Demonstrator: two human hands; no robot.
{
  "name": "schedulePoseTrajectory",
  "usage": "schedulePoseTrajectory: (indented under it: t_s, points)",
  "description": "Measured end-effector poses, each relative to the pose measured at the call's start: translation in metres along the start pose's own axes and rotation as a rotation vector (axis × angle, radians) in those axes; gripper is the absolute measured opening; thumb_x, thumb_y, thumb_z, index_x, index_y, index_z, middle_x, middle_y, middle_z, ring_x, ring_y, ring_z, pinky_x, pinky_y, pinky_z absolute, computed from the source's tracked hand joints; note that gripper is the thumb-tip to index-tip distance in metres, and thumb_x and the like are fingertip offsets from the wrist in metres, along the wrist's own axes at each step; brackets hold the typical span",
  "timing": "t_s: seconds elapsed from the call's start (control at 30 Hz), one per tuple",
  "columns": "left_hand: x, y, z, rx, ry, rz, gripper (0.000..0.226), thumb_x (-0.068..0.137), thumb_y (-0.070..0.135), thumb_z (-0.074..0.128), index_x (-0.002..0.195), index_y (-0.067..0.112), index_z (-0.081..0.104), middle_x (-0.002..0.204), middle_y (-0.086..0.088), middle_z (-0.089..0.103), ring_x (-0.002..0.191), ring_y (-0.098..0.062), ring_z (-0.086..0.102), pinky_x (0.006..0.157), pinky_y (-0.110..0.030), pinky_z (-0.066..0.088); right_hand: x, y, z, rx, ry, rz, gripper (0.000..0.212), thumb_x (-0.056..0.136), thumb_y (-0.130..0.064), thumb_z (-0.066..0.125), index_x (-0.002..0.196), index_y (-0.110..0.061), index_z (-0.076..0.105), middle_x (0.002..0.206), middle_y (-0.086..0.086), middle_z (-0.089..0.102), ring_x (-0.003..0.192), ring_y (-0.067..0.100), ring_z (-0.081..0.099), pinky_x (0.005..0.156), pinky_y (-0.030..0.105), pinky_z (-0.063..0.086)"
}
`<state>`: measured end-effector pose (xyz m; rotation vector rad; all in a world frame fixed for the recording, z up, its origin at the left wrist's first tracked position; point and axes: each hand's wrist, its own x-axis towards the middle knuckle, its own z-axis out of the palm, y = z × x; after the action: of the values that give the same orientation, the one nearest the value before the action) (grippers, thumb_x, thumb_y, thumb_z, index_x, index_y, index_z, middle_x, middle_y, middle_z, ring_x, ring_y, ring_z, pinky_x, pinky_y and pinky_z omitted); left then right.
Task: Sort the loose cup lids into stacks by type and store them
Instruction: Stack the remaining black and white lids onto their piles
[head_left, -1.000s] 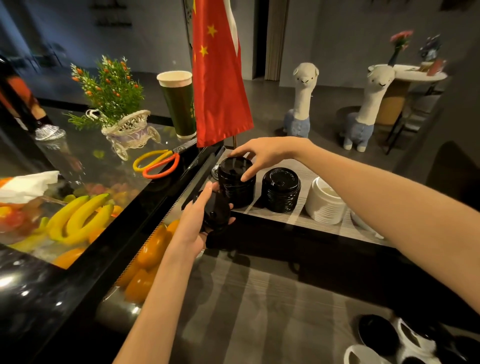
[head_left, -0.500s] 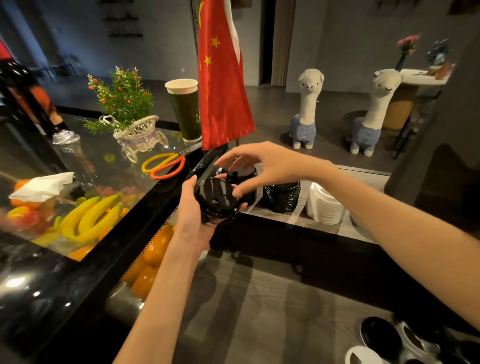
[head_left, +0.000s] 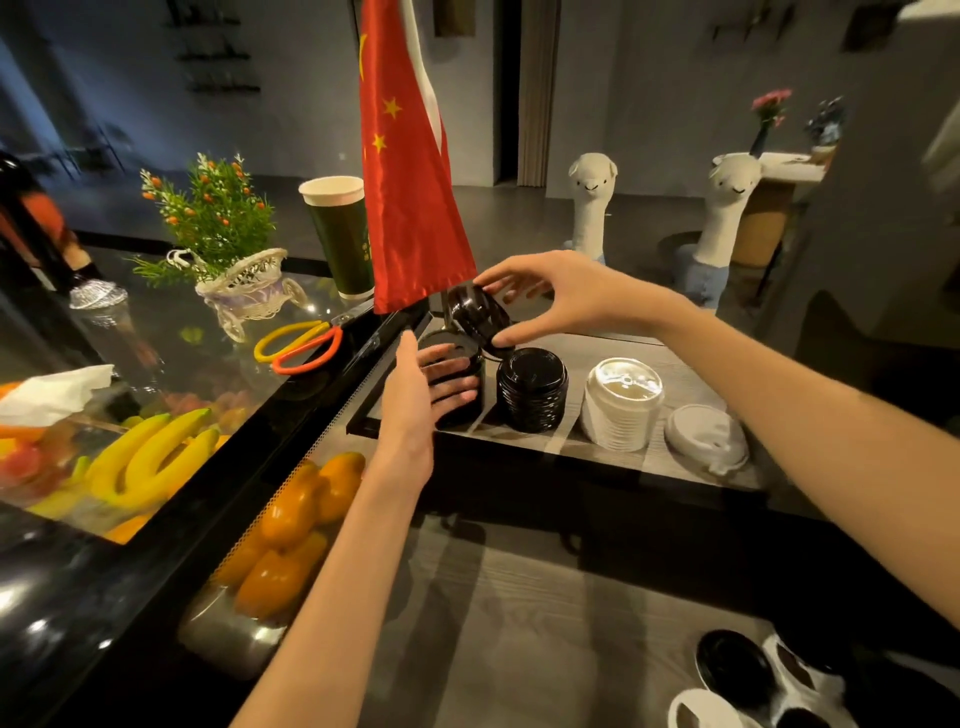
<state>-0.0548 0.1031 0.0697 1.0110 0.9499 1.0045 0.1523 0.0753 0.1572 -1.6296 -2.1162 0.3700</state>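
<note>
On the raised grey wooden shelf (head_left: 680, 374) stand two stacks of black lids and two white piles. My left hand (head_left: 415, 395) wraps around the leftmost black stack (head_left: 462, 410), fingers on its side. My right hand (head_left: 561, 296) holds a small tilted bunch of black lids (head_left: 475, 312) just above that stack. Beside it sit the second black stack (head_left: 532, 389), a tall white lid stack (head_left: 621, 405) and a low white lid (head_left: 706, 439). Loose black and white lids (head_left: 737, 670) lie on the lower counter at bottom right.
A red flag (head_left: 410, 197) hangs right behind the held lids. To the left, a glass display case with bananas (head_left: 150, 457) and oranges (head_left: 306, 504) carries scissors (head_left: 301, 340), a green paper cup (head_left: 337, 234) and a plant basket (head_left: 244, 286). Two alpaca toys (head_left: 589, 202) stand beyond.
My right hand took the black lids from my left hand and lifted them above the leftmost stack. My left hand moved forward and now grips that stack's side.
</note>
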Motion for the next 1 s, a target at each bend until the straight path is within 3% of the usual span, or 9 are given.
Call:
schedulePoseTrajectory:
  t_s: [0.07, 0.17, 0.33, 0.5, 0.73, 0.87, 1.0]
  points:
    - [0.008, -0.009, -0.008, 0.095, 0.133, 0.037, 0.049, 0.111, 0.041, 0.031, 0.121, 0.011, 0.068, 0.115, -0.011, 0.073, 0.1, -0.023, 0.07, 0.086, -0.033, 0.057, 0.014, 0.003, 0.007, -0.043, -0.03, 0.016, 0.071, 0.084, -0.041, 0.084, 0.146, -0.02, 0.055, 0.137, -0.006, 0.063, 0.12, 0.005, 0.06, 0.106, 0.025, 0.049]
    - [0.019, -0.022, -0.02, 0.186, 0.263, 0.075, 0.038, 0.11, 0.033, 0.036, 0.129, 0.016, 0.064, 0.127, -0.005, 0.066, 0.117, -0.019, 0.062, 0.1, -0.034, 0.049, 0.043, 0.003, 0.019, -0.137, -0.103, -0.002, 0.071, 0.085, -0.04, 0.083, 0.147, -0.017, 0.054, 0.142, 0.0, 0.059, 0.125, 0.011, 0.055, 0.101, 0.023, 0.044]
    - [0.035, -0.034, -0.034, 0.235, 0.075, -0.051, 0.05, 0.109, 0.046, 0.035, 0.153, 0.026, 0.045, 0.161, -0.003, 0.042, 0.148, -0.024, 0.038, 0.123, -0.046, 0.028, 0.086, 0.005, 0.031, -0.267, -0.283, 0.001, 0.074, 0.085, -0.036, 0.084, 0.15, -0.02, 0.052, 0.144, 0.002, 0.054, 0.129, 0.018, 0.051, 0.101, 0.027, 0.043]
    - [0.032, -0.034, -0.035, 0.19, -0.037, -0.066, 0.054, 0.11, 0.048, 0.028, 0.159, 0.026, 0.034, 0.164, -0.002, 0.035, 0.152, -0.025, 0.033, 0.127, -0.045, 0.022, 0.101, 0.007, 0.034, -0.316, -0.414, 0.007, 0.073, 0.085, -0.03, 0.085, 0.15, -0.024, 0.052, 0.143, 0.001, 0.054, 0.127, 0.02, 0.052, 0.108, 0.04, 0.047]
    - [0.037, -0.038, -0.037, 0.21, -0.05, -0.039, 0.053, 0.11, 0.047, 0.029, 0.158, 0.026, 0.034, 0.162, -0.003, 0.039, 0.15, -0.024, 0.036, 0.126, -0.049, 0.025, 0.112, 0.01, 0.045, -0.34, -0.455, 0.003, 0.075, 0.085, -0.034, 0.084, 0.151, -0.024, 0.051, 0.142, 0.0, 0.057, 0.125, 0.021, 0.056, 0.105, 0.039, 0.049]
    - [0.042, -0.042, -0.045, 0.227, -0.023, -0.016, 0.052, 0.109, 0.049, 0.031, 0.155, 0.027, 0.042, 0.158, -0.002, 0.045, 0.145, -0.023, 0.042, 0.124, -0.05, 0.028, 0.101, 0.008, 0.041, -0.33, -0.387, 0.0, 0.079, 0.087, -0.04, 0.081, 0.155, -0.023, 0.045, 0.149, 0.001, 0.052, 0.131, 0.019, 0.051, 0.108, 0.034, 0.045]
    - [0.024, -0.05, -0.045, 0.234, 0.156, 0.171, 0.038, 0.111, 0.037, 0.036, 0.133, 0.018, 0.061, 0.131, -0.002, 0.065, 0.121, -0.016, 0.061, 0.104, -0.038, 0.05, 0.048, 0.001, 0.047, -0.117, -0.035, -0.03, 0.058, 0.093, -0.032, 0.076, 0.146, -0.02, 0.056, 0.139, 0.002, 0.06, 0.122, 0.015, 0.058, 0.108, 0.037, 0.049]
